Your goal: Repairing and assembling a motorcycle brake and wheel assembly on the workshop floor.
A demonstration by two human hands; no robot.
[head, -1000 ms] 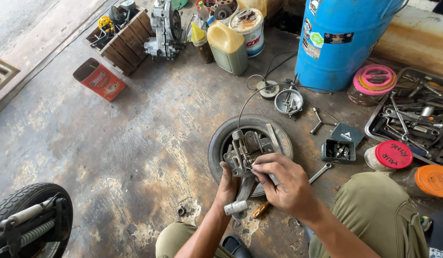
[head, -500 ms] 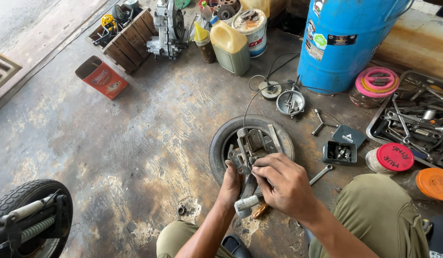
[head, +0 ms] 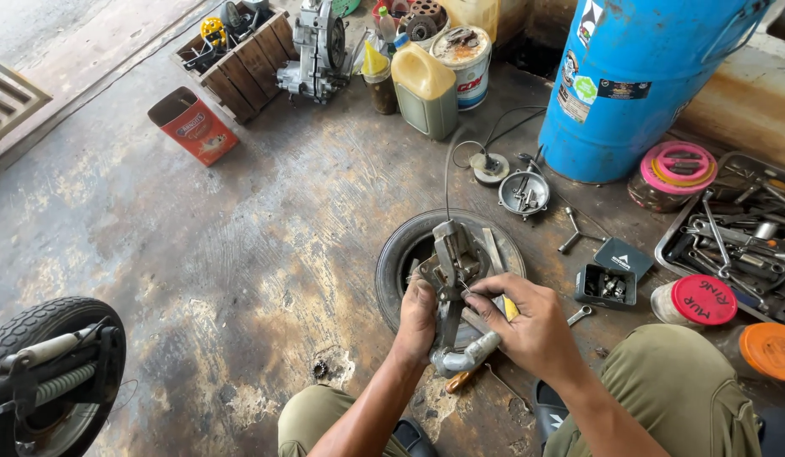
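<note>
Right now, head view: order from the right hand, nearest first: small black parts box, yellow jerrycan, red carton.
From the right hand:
1. Small black parts box, just right of it.
2. Yellow jerrycan, far ahead by the paint bucket.
3. Red carton, farthest, upper left.

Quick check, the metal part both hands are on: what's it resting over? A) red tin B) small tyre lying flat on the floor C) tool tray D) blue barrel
B: the left hand and right hand grip the grey metal assembly directly over the small tyre, which lies flat on the concrete floor.
</note>
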